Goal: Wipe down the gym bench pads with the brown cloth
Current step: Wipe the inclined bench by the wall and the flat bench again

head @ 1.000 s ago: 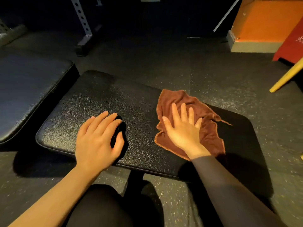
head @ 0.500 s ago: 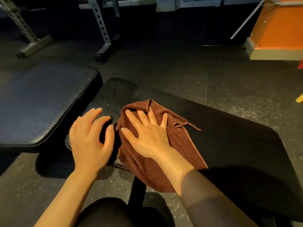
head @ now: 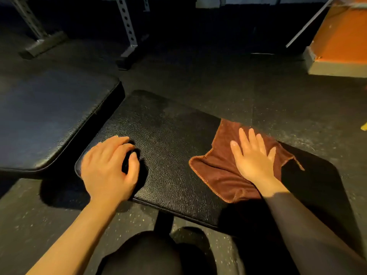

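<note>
A second, dark blue bench pad sits at far left. On the black bench pad surface, the left hand rests near the left end, fingers loosely curled, holding nothing. Further right, the right hand presses flat, fingers spread, on the brown cloth lying across the pad.

**Count of things in view**

Two black bench pads. One brown cloth. Two hands: a left hand and a right hand. Two perforated metal rack uprights. One orange box.
</note>
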### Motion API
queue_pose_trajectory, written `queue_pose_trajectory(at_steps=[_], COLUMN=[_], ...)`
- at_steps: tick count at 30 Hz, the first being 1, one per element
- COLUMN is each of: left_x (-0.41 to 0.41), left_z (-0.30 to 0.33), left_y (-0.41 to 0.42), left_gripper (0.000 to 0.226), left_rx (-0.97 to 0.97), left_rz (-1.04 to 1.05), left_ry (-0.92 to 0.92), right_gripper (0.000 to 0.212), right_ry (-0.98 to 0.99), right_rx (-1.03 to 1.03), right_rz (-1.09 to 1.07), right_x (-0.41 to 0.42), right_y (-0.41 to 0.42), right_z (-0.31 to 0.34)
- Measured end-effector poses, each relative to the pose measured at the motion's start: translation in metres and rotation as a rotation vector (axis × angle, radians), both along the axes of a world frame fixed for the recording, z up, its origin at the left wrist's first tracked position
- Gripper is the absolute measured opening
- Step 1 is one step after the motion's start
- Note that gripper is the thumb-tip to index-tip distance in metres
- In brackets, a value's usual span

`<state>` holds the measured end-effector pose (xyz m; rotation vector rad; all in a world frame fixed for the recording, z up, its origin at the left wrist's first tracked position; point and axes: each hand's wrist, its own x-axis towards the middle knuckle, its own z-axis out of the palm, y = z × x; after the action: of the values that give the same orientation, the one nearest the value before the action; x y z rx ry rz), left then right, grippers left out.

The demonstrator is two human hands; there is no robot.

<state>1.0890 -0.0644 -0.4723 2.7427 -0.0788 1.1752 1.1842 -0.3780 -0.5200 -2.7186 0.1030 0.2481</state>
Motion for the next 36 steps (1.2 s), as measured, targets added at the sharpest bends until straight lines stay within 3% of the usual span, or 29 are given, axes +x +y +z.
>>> queue_pose_trajectory(at_steps=[7, 12, 15, 19, 26, 36], left_x=[0.000, -0.004, -0.004, -0.003, -0.002, -0.002], left_z=[0.002, 0.004, 0.002, -0.002, -0.002, -0.002], left_y=[-0.004, -0.008, -0.010, -0.009, -0.005, -0.005], left_gripper=[0.030, 0.033, 0.031, 0.030, 0.037, 0.037], left_rx=[-0.064, -0.090, -0.067, -0.062, 0.004, 0.017], left_rz=[-0.020, -0.010, 0.026, 0.026, 0.055, 0.108], left_ry=[-0.040, -0.095, -0.151, -0.175, -0.087, -0.039], right_gripper=[0.062, 0.082, 0.077, 0.065, 0.070, 0.068], right_ry=[0.028, -0.101, -0.189, -0.193, -0.185, -0.077], right_rx=[-0.135, -0.012, 0.070, 0.094, 0.089, 0.022], right_rz=[0.175, 0.465, 0.555, 0.541, 0.448, 0.235], right_x=[-0.063, -0.070, -0.053, -0.002, 0.065, 0.050], right_y=[0.040, 0.109, 0.155, 0.190, 0.203, 0.108], right_z=[0.015, 0.041, 0.049, 0.057, 0.061, 0.037])
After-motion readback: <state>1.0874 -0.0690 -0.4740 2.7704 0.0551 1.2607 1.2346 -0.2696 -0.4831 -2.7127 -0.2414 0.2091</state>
